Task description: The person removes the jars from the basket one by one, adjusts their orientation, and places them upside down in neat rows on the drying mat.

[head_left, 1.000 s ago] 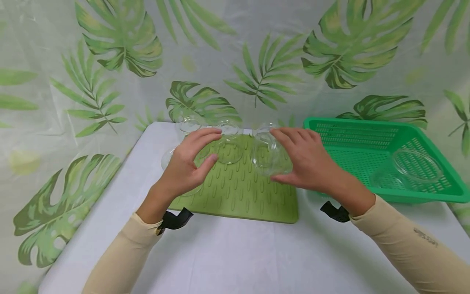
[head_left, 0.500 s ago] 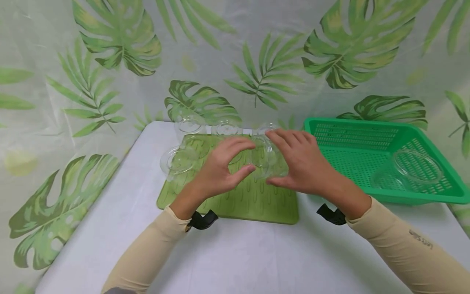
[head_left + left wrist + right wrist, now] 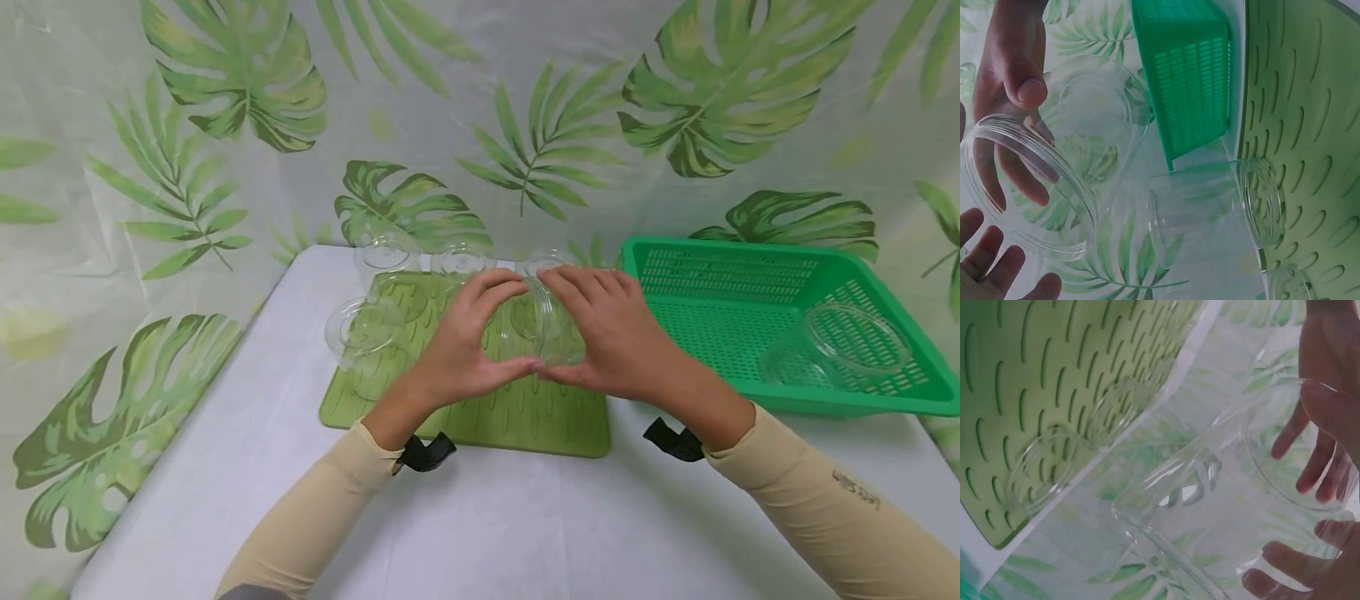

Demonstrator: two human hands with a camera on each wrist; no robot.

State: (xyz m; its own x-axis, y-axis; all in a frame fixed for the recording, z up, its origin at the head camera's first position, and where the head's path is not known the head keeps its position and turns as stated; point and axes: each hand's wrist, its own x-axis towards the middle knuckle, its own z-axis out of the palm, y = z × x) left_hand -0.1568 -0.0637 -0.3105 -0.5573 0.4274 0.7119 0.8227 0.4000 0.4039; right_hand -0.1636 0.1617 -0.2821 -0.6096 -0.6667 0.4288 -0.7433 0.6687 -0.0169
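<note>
Both hands are around one clear jar point(image 3: 528, 312) above the green mat point(image 3: 480, 408). In the head view, my right hand point(image 3: 618, 337) grips its right side with curved fingers. My left hand point(image 3: 468, 342) cups the left side, and the two thumb tips meet at the front. A ridged rim point(image 3: 1079, 240) of the jar lies between the hands in the left wrist view. There, the left fingers point(image 3: 997, 256) are close to the rim. More clear jars point(image 3: 363, 325) stand upside down on the mat, several in all.
A green perforated basket point(image 3: 727, 317) stands at the right. Another clear jar point(image 3: 855, 337) lies tilted inside it. White cloth point(image 3: 525, 525) covers the table, and a leaf-print sheet point(image 3: 525, 83) hangs behind.
My left hand has moved right from beside the left jars to the jar in my right hand, and its thumb now meets the right thumb. The right hand has barely moved.
</note>
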